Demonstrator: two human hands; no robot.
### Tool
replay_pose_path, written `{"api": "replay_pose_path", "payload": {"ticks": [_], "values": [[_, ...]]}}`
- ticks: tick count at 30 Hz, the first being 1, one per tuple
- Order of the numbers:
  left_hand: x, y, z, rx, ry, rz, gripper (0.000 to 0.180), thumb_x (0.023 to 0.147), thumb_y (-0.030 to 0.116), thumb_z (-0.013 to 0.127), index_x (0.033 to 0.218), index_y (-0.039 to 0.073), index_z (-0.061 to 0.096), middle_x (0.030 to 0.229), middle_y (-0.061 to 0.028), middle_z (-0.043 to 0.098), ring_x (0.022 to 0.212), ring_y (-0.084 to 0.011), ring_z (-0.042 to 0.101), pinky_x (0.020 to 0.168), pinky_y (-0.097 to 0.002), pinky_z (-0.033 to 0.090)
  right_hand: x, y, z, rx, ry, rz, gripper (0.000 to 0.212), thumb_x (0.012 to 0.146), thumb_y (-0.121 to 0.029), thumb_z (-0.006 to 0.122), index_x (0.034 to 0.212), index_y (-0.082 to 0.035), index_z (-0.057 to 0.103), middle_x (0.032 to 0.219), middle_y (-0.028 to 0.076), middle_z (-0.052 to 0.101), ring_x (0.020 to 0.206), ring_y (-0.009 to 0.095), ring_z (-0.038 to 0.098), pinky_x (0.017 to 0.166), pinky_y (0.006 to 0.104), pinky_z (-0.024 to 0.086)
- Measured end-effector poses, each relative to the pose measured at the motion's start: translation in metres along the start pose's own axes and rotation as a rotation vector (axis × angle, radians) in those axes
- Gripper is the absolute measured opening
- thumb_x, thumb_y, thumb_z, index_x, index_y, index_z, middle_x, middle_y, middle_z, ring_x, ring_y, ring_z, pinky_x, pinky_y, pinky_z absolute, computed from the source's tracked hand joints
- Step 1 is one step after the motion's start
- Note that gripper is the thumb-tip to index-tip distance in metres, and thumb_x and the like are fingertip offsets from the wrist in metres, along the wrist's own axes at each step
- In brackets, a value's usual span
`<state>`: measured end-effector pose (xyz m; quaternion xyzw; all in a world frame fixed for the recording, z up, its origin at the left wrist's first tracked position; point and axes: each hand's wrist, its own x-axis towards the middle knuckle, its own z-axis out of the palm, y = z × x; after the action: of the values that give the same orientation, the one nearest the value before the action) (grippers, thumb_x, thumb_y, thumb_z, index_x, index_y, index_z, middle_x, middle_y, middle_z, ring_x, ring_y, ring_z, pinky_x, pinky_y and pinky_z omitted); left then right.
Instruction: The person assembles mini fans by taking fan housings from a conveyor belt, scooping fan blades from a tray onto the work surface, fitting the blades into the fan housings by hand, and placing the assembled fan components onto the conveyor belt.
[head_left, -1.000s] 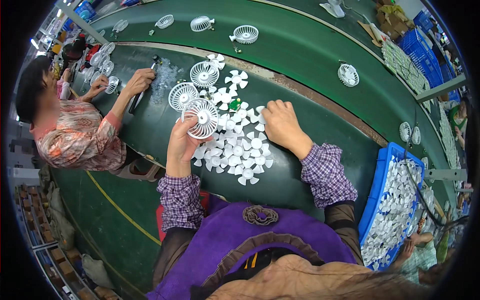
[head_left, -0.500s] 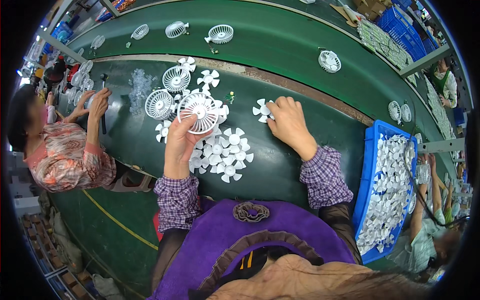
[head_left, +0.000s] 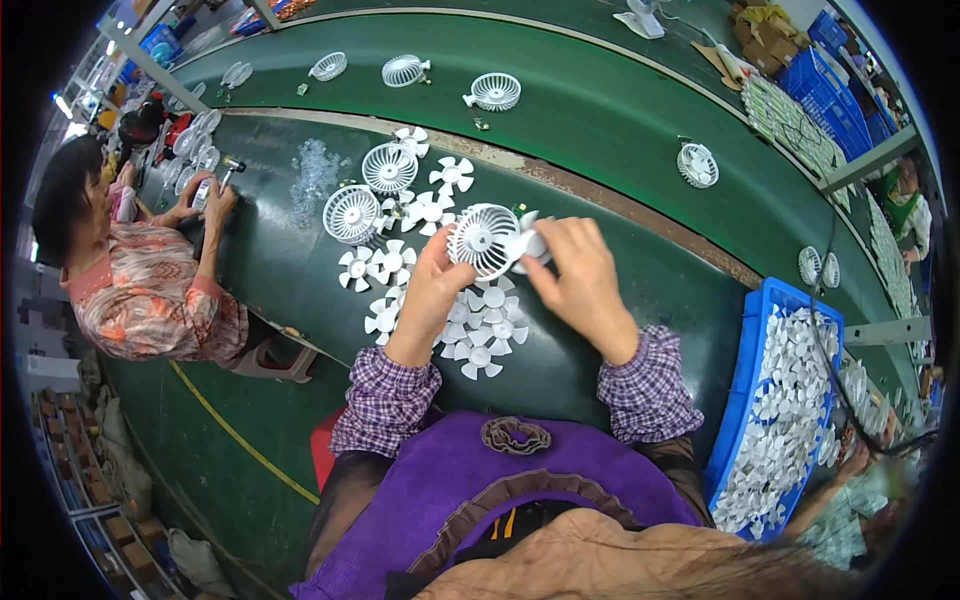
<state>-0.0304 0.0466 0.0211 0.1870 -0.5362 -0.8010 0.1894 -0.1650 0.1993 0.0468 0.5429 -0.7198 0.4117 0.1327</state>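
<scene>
My left hand (head_left: 428,308) is closed on the rim of a round white fan housing (head_left: 478,243), a slotted cage tilted up above the bench. Pinched in my right hand (head_left: 588,285) is a white fan blade (head_left: 530,240), slightly blurred, right against the housing's right side. Loose white fan blades (head_left: 481,355) lie in a pile below and left of my hands. Two more housings, one higher (head_left: 389,168) and one lower (head_left: 352,213), rest at the pile's far left. Behind the held parts a small green circuit board (head_left: 520,210) partly shows.
A blue crate (head_left: 741,375) full of white blades stands at my right. Beyond the bench runs a green conveyor (head_left: 590,110) carrying spaced-out fan housings (head_left: 495,92). Clear small plastic bits (head_left: 318,180) lie on the left, near a co-worker (head_left: 150,270) holding a hammer (head_left: 232,168).
My right hand has picked up the fan blade from the bench and brought it to the housing. My left hand has carried the housing rightward, and the view has shifted slightly.
</scene>
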Motion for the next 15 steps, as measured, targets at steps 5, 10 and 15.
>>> {"api": "replay_pose_path", "payload": {"ticks": [5,10,15], "values": [[-0.005,0.001,0.020,0.077,-0.058,-0.008,0.055,0.075,-0.007,0.050,0.130,-0.002,0.044,0.110,-0.0046,0.059,0.098,-0.0088,0.057,0.079,-0.0209,0.046,-0.001,-0.008,0.019,0.000,-0.044,-0.034,0.035,0.072,-0.010,0.073,0.103,0.000,0.059,0.092,0.014,0.058,0.083,0.032,0.055,0.073,0.0393,0.047],[-0.001,-0.014,0.016,0.078,-0.070,0.083,0.044,0.084,0.004,0.068,0.124,-0.002,0.050,0.106,-0.0044,0.060,0.092,-0.0070,0.057,0.077,-0.0226,0.048,-0.003,-0.010,0.021,0.008,-0.135,-0.058,0.038,0.069,-0.006,0.072,0.105,0.001,0.059,0.092,0.014,0.057,0.083,0.032,0.054,0.074,0.0389,0.047],[-0.001,-0.021,0.017,0.302,0.064,0.074,0.035,0.084,0.006,0.070,0.116,-0.003,0.057,0.095,-0.0043,0.067,0.082,-0.0083,0.060,0.071,-0.0232,0.050,-0.012,-0.008,0.013,0.082,-0.086,-0.047,0.039,0.070,-0.004,0.072,0.107,-0.001,0.059,0.095,0.014,0.058,0.084,0.032,0.057,0.073,0.0376,0.049]]}}
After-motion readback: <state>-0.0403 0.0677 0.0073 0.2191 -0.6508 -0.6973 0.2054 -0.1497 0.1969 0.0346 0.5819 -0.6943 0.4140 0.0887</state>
